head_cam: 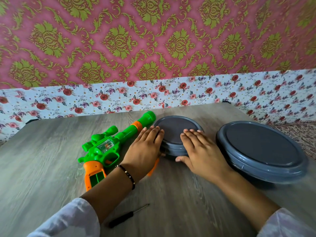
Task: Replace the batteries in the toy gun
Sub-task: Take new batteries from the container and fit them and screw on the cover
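A green and orange toy gun [109, 146] lies on the wooden table [42, 168], barrel pointing to the far right, its orange grip open and showing a green battery bay [95, 177]. Both hands hold a small grey lidded container [174, 132] just right of the gun. My left hand [145, 147] clasps its left side, fingers on the lid. My right hand [200, 149] clasps its right side, thumb against the front wall. An orange piece [153, 168] peeks out under my left wrist. A black screwdriver [127, 216] lies near the front edge.
A larger grey lidded container [261, 151] stands to the right, close to my right hand. Flowered paper covers the wall behind the table. A patterned cloth [301, 134] shows at the far right.
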